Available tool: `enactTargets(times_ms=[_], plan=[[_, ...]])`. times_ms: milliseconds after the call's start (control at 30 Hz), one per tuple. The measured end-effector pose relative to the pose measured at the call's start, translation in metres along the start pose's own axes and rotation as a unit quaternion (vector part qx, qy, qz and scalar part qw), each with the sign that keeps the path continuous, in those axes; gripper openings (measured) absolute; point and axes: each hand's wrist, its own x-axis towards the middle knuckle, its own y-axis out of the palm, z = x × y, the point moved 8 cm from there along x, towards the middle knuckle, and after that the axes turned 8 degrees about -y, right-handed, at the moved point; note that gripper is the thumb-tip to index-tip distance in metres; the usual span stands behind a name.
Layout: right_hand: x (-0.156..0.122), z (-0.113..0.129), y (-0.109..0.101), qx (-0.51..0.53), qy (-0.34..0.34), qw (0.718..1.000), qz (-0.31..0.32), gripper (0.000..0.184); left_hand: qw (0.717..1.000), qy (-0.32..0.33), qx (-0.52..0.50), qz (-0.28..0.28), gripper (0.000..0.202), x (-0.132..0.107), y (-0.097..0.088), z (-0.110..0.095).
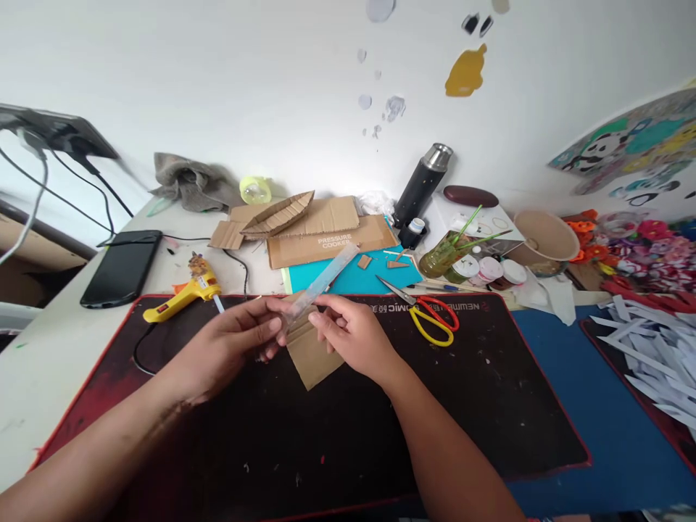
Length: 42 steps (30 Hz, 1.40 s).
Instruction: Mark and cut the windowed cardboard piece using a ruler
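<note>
A clear plastic ruler (330,273) slants up and away over the mat, its near end between the thumb and fingers of my left hand (239,337). My right hand (351,335) is closed at the ruler's lower edge, thumb and index finger pinched against it. Below both hands is a piece of brown cardboard (314,366), partly hidden by the fingers; whether it is held or just lies there I cannot tell. Scissors (427,315) with red and yellow handles lie with blades apart to the right of my right hand.
A yellow glue gun (185,297) with a cord rests left on the dark mat (348,449), near a black phone (122,267). Behind are cardboard pieces (331,245), a blue sheet (309,279) and a dark flask (421,187). White paper strips (652,355) heap at right.
</note>
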Motion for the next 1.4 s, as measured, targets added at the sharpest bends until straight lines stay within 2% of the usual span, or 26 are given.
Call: enactTargets(times_ms=[67,133,200,267,333,367,400,467,567,700,1400], plan=[[0.000,0.000,0.006,0.100,0.012,0.995,0.003,0.044,0.988,-0.081,-0.128,0.037,0.038,0.000,0.019,0.017],[-0.001,-0.001,0.012,0.158,0.031,0.987,0.012,0.048,0.973,-0.107,-0.196,0.060,0.037,-0.001,0.037,0.027],[-0.001,0.000,0.017,0.188,0.046,0.981,0.020,0.048,0.965,-0.118,-0.216,0.087,0.038,-0.003,0.052,0.034],[-0.001,0.000,0.020,0.200,0.052,0.978,0.033,0.049,0.976,-0.106,-0.163,0.101,0.044,-0.005,0.058,0.034],[-0.002,0.000,0.021,0.185,0.053,0.980,0.042,0.050,0.996,-0.049,-0.039,0.057,0.045,-0.003,0.047,0.023],[-0.002,0.000,0.021,0.166,0.053,0.984,0.043,0.048,1.000,-0.013,0.021,0.012,0.045,-0.002,0.037,0.014],[-0.003,0.000,0.019,0.139,0.050,0.988,0.043,0.045,0.998,0.016,0.055,-0.038,0.047,-0.002,0.026,0.005],[-0.004,0.002,0.017,0.082,0.034,0.995,0.043,0.041,0.993,0.043,0.075,-0.086,0.054,-0.001,0.011,-0.009],[-0.006,0.007,0.020,0.037,0.015,0.997,0.060,0.038,0.991,0.043,0.083,-0.091,0.058,0.002,0.004,-0.019],[-0.009,0.008,0.025,0.017,0.023,0.997,0.078,0.038,0.992,0.034,0.078,-0.095,0.057,0.004,0.006,-0.023],[-0.009,0.003,0.029,0.049,0.034,0.994,0.088,0.036,0.993,0.037,0.065,-0.093,0.054,0.005,0.005,-0.024]])
